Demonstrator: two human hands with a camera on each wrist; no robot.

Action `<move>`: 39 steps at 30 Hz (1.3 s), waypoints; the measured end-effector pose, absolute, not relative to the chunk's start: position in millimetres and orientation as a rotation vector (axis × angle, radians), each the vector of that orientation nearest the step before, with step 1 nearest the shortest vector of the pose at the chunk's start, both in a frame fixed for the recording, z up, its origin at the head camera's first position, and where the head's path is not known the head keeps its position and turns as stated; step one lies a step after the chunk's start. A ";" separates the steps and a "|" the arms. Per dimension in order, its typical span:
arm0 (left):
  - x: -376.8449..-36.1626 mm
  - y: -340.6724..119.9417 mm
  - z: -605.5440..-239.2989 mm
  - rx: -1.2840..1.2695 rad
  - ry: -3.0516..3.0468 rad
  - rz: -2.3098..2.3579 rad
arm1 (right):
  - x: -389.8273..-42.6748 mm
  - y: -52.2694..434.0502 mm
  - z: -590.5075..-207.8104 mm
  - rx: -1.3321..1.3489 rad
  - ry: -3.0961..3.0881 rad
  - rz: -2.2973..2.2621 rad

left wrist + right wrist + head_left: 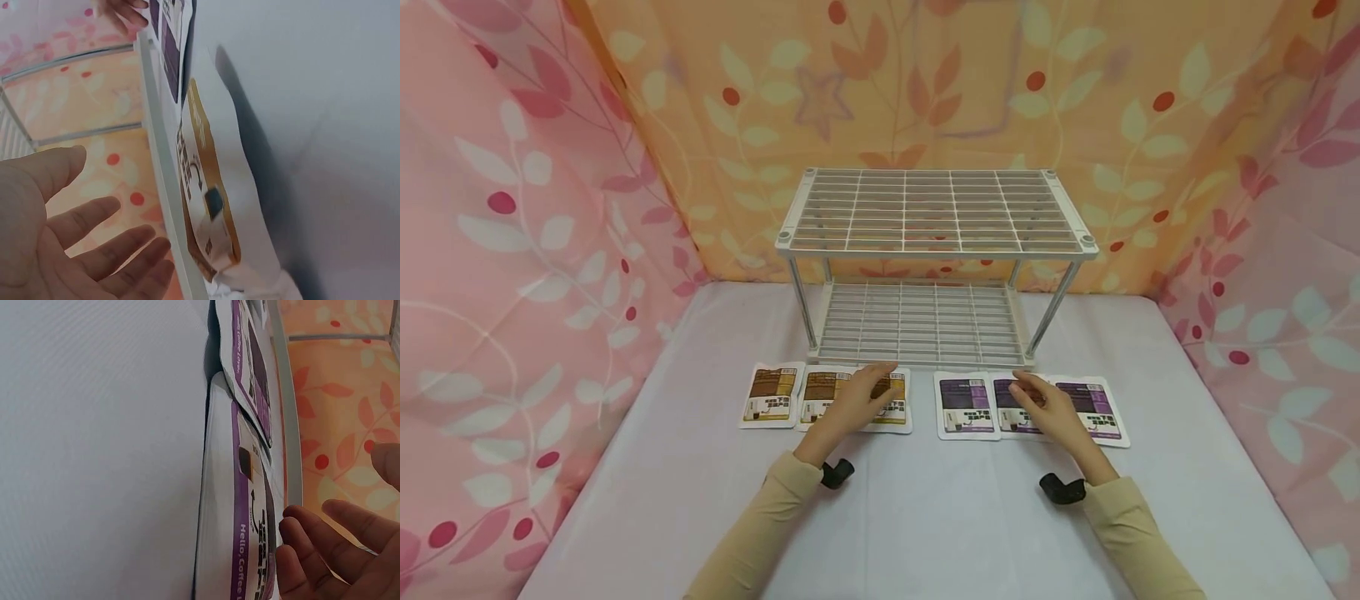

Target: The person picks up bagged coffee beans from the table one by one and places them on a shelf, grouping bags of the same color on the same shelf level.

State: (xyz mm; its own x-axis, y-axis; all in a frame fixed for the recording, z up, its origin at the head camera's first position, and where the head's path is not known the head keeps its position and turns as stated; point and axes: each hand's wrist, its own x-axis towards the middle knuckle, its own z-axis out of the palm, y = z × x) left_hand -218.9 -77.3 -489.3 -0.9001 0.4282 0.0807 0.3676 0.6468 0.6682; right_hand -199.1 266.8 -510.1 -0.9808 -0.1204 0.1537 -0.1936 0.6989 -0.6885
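Observation:
Three flat white sachets with brown and gold print [771, 398] lie in a row on the table, left of centre. My left hand [850, 406] hovers over the middle and right ones, fingers loosely spread and holding nothing. In the left wrist view its fingers [103, 250] are apart from the brown-printed sachet [215, 194]. Three similar sachets with purple print [967, 408] lie to the right, partly overlapping. My right hand [1054, 414] is above the middle and right ones, hiding part of their print. Its relaxed fingertips come close to a purple sachet [240, 506] in the right wrist view.
A two-tier white wire rack [936, 254] with metal posts stands just behind the sachets, its lower shelf [921, 325] near table level. A white cloth covers the table [940, 525]. Floral curtains [910, 83] enclose the back and both sides. Black straps [1062, 489] sit at both wrists.

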 end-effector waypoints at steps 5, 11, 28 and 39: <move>-216.9 -69.6 -489.5 0.701 2.745 1.087 | -198.7 260.1 -509.5 0.279 -2.828 1.182; -213.8 -59.1 -496.2 0.802 2.732 1.038 | -196.3 254.1 -511.2 0.284 -2.866 1.166; -201.0 -18.8 -502.7 0.758 2.737 0.938 | -191.8 241.4 -514.2 0.368 -2.821 1.190; -192.9 0.5 -508.5 0.873 3.034 0.534 | -190.7 238.5 -517.7 0.413 -2.785 1.155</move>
